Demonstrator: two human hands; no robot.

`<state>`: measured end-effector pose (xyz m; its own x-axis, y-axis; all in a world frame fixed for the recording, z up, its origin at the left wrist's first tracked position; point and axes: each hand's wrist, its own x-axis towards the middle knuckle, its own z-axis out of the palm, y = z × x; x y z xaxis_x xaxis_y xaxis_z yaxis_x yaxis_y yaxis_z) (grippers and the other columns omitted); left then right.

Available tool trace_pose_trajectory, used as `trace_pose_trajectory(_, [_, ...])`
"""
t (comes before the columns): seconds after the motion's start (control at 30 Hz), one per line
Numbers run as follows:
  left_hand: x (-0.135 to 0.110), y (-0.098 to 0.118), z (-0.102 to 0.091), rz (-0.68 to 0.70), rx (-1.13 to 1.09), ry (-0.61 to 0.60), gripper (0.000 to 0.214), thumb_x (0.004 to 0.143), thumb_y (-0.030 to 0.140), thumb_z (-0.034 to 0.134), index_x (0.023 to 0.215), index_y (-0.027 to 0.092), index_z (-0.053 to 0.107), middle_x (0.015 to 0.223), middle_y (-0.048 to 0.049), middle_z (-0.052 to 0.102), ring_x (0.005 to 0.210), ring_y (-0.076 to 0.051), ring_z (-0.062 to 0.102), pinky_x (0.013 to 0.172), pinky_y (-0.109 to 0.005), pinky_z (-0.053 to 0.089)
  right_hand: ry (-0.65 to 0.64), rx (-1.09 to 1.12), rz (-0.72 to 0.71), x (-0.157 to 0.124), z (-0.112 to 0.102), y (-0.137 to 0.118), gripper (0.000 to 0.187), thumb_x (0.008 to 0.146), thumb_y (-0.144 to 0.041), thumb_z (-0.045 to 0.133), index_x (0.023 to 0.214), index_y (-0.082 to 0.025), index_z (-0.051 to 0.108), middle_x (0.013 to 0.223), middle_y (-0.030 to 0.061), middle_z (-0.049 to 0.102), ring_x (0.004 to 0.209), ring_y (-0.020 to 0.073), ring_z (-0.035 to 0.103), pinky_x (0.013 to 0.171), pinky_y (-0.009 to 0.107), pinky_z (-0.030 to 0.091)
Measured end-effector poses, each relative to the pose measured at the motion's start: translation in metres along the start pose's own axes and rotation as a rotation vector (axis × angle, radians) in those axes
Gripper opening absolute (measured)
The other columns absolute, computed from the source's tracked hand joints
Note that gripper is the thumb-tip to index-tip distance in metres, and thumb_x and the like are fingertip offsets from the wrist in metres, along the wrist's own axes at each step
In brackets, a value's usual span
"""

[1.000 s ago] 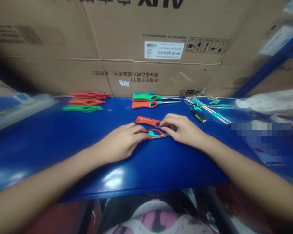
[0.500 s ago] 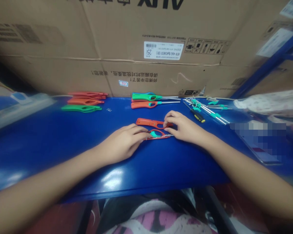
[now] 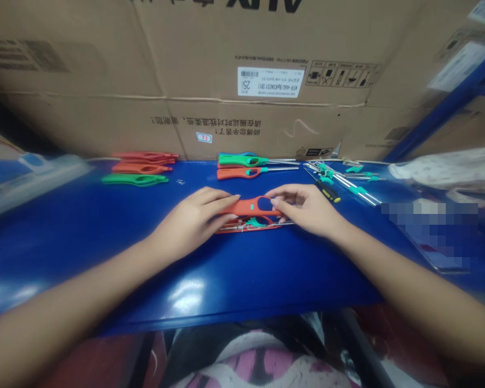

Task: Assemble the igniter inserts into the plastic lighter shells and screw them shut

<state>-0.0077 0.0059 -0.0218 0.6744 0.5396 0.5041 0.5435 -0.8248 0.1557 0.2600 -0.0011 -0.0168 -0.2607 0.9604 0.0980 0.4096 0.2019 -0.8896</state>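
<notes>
Both hands hold one orange lighter shell half (image 3: 244,207), its smooth outer side up, just over a second orange shell half (image 3: 250,228) on the table. My left hand (image 3: 192,218) pinches the left end between thumb and fingers. At the loop end, my right hand (image 3: 307,207) has its thumb and fingers closed on the rim. The lower half lies inner side up, with a green trigger (image 3: 258,221), thin inner parts and a metal tube reaching out under my right hand. Fingers hide both ends of the upper half.
Assembled lighters (image 3: 238,172) lie at the back middle, with loose orange and green shells (image 3: 141,168) to their left. A screwdriver (image 3: 328,192) and metal tubes with green pieces (image 3: 350,186) lie back right. A cardboard box (image 3: 125,129) stands behind the blue table (image 3: 267,280).
The upper shell half has been lifted and turned outer side up, and has come over the lower half. My left hand has left the lower half and closed on the upper one.
</notes>
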Motion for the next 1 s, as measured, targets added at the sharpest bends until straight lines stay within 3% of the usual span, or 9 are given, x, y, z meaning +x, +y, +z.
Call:
trace_pose_trajectory(0.1, [-0.002, -0.001, -0.001, 0.033, 0.054, -0.092, 0.036, 0.101, 0.031, 0.05, 0.13, 0.012, 0.063, 0.121, -0.0156, 0.069, 0.108, -0.027, 0.066, 0.091, -0.042, 0.057, -0.051, -0.212, -0.163, -0.001, -0.001, 0.002, 0.031, 0.09, -0.027, 0.059, 0.118, -0.017, 0.068, 0.089, 0.0048, 0.068, 0.073, 0.0154, 0.063, 0.064, 0.03, 0.055])
trace_pose_trajectory(0.2, [-0.002, -0.001, -0.004, 0.046, 0.094, -0.164, 0.038, 0.102, 0.034, 0.048, 0.131, 0.013, 0.063, 0.121, -0.0146, 0.07, 0.107, -0.027, 0.068, 0.091, -0.042, 0.057, -0.098, -0.416, -0.326, -0.002, -0.002, 0.005, 0.033, 0.089, -0.033, 0.067, 0.119, -0.019, 0.067, 0.097, 0.0062, 0.069, 0.084, 0.0186, 0.063, 0.077, 0.034, 0.052])
trace_pose_trajectory(0.3, [0.0, -0.001, -0.008, 0.052, 0.113, -0.221, 0.038, 0.102, 0.038, 0.047, 0.127, 0.015, 0.066, 0.118, -0.0129, 0.072, 0.103, -0.027, 0.069, 0.089, -0.04, 0.057, -0.136, -0.483, -0.409, -0.001, -0.002, 0.009, 0.035, 0.088, -0.035, 0.071, 0.119, -0.02, 0.066, 0.102, 0.0074, 0.066, 0.091, 0.0201, 0.061, 0.083, 0.035, 0.05])
trace_pose_trajectory(0.57, [0.002, 0.002, -0.007, 0.048, 0.154, -0.344, 0.028, 0.1, 0.037, 0.052, 0.111, 0.018, 0.07, 0.098, -0.0084, 0.074, 0.089, -0.024, 0.069, 0.081, -0.035, 0.053, -0.234, -0.541, -0.474, 0.001, 0.002, 0.016, 0.031, 0.091, -0.036, 0.067, 0.118, -0.022, 0.067, 0.113, 0.0093, 0.065, 0.105, 0.0239, 0.059, 0.096, 0.042, 0.048])
trace_pose_trajectory(1.0, [0.0, -0.001, -0.009, 0.022, 0.156, -0.365, 0.024, 0.097, 0.037, 0.056, 0.107, 0.021, 0.071, 0.099, -0.0057, 0.072, 0.089, -0.022, 0.067, 0.076, -0.031, 0.05, -0.237, -0.59, -0.45, 0.002, 0.007, 0.021, 0.035, 0.093, -0.041, 0.065, 0.122, -0.022, 0.067, 0.117, 0.0105, 0.064, 0.108, 0.0254, 0.058, 0.096, 0.043, 0.047])
